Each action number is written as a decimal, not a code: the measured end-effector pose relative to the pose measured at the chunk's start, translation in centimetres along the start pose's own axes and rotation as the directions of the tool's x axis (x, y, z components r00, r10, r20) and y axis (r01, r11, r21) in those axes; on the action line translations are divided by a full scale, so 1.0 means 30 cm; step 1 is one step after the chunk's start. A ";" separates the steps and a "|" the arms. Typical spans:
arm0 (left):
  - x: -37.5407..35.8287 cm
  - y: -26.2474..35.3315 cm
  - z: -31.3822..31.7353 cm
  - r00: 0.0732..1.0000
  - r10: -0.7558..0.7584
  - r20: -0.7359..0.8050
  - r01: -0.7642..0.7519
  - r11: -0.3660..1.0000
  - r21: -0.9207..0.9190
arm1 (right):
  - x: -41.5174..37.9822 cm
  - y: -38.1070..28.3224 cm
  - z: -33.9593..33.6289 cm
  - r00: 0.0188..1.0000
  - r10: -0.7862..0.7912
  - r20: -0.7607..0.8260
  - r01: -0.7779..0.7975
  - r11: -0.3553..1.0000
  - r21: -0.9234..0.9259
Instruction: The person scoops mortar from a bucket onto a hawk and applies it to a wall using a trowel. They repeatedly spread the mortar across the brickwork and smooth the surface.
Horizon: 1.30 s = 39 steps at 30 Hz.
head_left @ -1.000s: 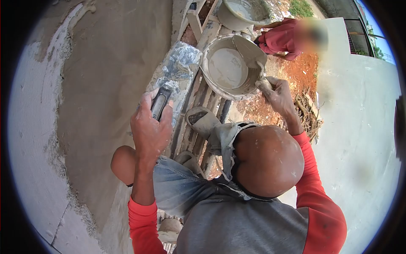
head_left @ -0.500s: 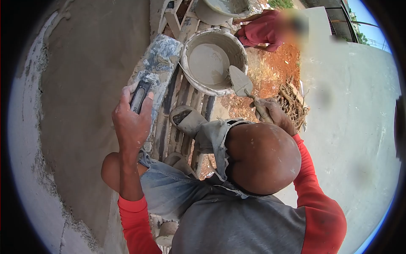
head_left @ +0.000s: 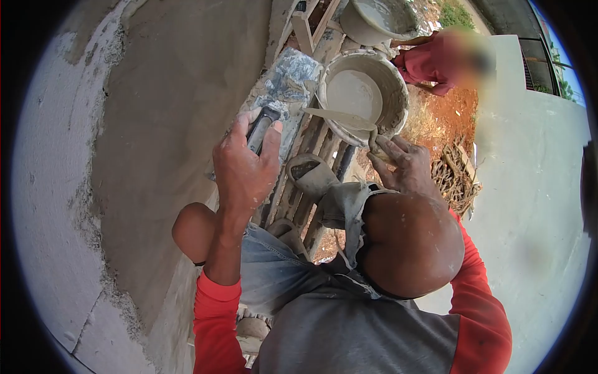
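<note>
My left hand (head_left: 249, 168) is closed round the handle of a long plastering float (head_left: 289, 78), whose flat back is smeared with wet mortar. My right hand (head_left: 408, 165) grips the handle of a pointed trowel (head_left: 344, 118). The trowel's blade reaches left over the near rim of a round bucket (head_left: 400, 103), seen nearly edge-on. Inside the bucket lies grey wet mortar (head_left: 354, 95). The float is just left of the bucket, above the wooden slats.
Another bucket (head_left: 361, 25) stands beyond. A person in a red shirt (head_left: 430, 62) is near it. Wooden slats (head_left: 324, 146) lie under my sandalled feet. Sticks (head_left: 455, 177) are piled on the right, a plastered wall (head_left: 162, 124) rises at left, and a pale wall (head_left: 529, 174) at right.
The view has shifted, so most things appear further right and slightly lower. The trowel has turned from pointing up and left to lying flatter, its blade now across the bucket's rim.
</note>
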State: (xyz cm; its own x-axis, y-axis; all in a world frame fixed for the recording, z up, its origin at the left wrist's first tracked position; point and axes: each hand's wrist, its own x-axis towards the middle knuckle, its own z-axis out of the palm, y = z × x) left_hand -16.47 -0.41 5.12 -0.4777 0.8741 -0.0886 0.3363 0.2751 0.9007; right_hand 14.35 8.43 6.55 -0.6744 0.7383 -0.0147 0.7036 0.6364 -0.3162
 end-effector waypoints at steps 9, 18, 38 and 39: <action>-0.040 -0.015 -0.125 0.998 -0.022 -0.064 0.022 1.000 -0.005 | 0.276 0.056 0.132 0.987 -0.128 -0.093 0.122 0.990 -0.063; -0.042 -0.070 -0.147 0.998 0.046 0.052 -0.049 0.997 0.059 | 0.290 -0.072 0.016 0.961 -0.258 0.096 0.244 0.960 0.134; -0.041 -0.105 -0.103 0.999 0.006 0.054 -0.008 0.999 0.043 | 0.029 0.282 -0.051 0.639 0.498 0.586 -0.755 0.262 0.601; -0.037 -0.106 -0.093 0.998 0.024 0.055 -0.026 0.999 0.031 | -0.026 0.283 -0.057 0.716 0.459 0.526 -0.698 0.437 0.568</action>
State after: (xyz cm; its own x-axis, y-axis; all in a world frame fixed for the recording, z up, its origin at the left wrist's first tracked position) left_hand -19.27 -3.39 3.54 -0.4238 0.9012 -0.0905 0.3734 0.2649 0.8890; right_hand 21.24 13.63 5.49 -0.2775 0.7031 -0.6547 0.6504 -0.3640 -0.6667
